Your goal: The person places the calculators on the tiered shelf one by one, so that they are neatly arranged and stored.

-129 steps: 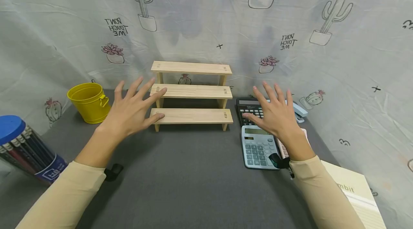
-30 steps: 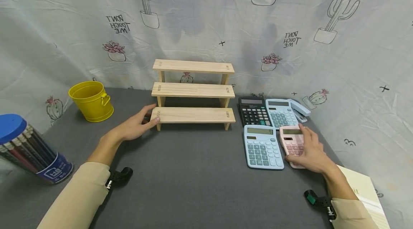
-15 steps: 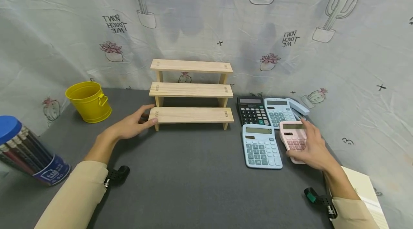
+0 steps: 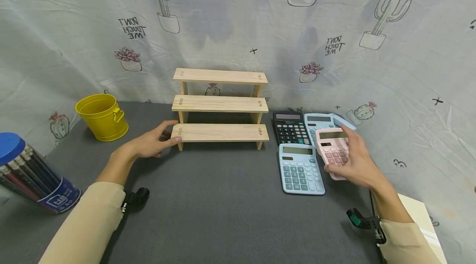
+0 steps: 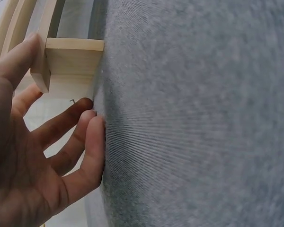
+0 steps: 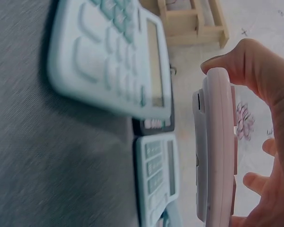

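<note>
My right hand (image 4: 355,160) grips a pink calculator (image 4: 332,148) by its two sides, thumb on the left edge. In the right wrist view the pink calculator (image 6: 217,151) is seen edge-on, raised off the table. A light blue calculator (image 4: 302,169) lies to its left; behind are a black calculator (image 4: 291,127) and another blue calculator (image 4: 319,120), partly covered by the pink one. My left hand (image 4: 148,144) pinches the left end of the lowest board of a three-step wooden stand (image 4: 220,132); its other fingers curl near the table (image 5: 85,137).
A yellow bucket (image 4: 102,119) stands at the back left, with a blue-lidded tub of pencils (image 4: 37,177) nearer. A light blue stapler (image 4: 343,122) is behind the pink calculator. A cream notebook or box (image 4: 418,214) lies under the right forearm. A patterned curtain (image 4: 223,28) hangs behind.
My right hand has lifted the pink calculator off the table and moved it slightly back and left. The left hand has stayed at the stand since reaching it from above the table.
</note>
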Tool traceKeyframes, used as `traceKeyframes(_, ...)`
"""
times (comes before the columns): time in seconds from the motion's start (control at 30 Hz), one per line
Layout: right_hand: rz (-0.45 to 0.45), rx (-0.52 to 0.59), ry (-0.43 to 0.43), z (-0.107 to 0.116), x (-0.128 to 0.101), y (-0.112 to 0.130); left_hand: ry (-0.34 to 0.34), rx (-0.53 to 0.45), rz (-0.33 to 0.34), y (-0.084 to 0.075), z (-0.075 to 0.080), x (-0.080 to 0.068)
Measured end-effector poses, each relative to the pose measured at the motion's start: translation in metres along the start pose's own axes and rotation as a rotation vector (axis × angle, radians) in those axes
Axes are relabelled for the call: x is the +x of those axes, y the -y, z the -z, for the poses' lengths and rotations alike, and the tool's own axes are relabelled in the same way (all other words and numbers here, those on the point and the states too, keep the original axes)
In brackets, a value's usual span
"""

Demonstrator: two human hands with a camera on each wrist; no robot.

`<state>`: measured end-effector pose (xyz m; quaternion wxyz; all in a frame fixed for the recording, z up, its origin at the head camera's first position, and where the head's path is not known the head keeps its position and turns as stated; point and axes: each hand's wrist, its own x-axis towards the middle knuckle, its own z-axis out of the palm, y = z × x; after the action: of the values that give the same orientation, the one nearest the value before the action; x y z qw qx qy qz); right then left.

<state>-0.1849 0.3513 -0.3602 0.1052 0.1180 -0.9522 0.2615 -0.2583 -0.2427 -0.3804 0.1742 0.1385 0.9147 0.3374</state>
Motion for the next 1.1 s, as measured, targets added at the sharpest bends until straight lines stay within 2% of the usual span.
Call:
traceKeyframes(0.17,0.032,0.008,-0.001,0.001,0.012,0.014,0.023,-0.033,0.029,-0.001,0.000,-0.001)
traceKeyframes(0.47,0.091,0.048,0.012,-0.001,0.033,0.044,0.030,-0.043,0.039,-0.001,0.000,-0.001)
traceKeyframes(0.8,0.140,0.068,0.036,-0.003,0.053,0.070,0.025,-0.044,0.038,-0.003,-0.003,0.000)
traceKeyframes(1.1,0.161,0.070,0.047,-0.008,0.076,0.097,0.014,-0.042,0.026,0.002,-0.005,-0.001)
